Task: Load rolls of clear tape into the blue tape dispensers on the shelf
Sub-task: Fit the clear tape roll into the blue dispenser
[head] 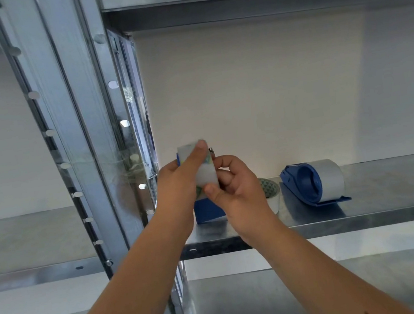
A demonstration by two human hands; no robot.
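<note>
Both hands, left (178,185) and right (237,192), are gripping a tape roll (203,168) over a blue dispenser (208,210) sitting on the steel shelf (390,184), loaded dispenser (313,184) at 3 o'clock, cream wall (258,96) behind.

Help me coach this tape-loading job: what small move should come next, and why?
Probably press the tape roll down into the blue dispenser. Both hands, left and right, hold it above that dispenser; the other dispenser looks loaded.
</note>
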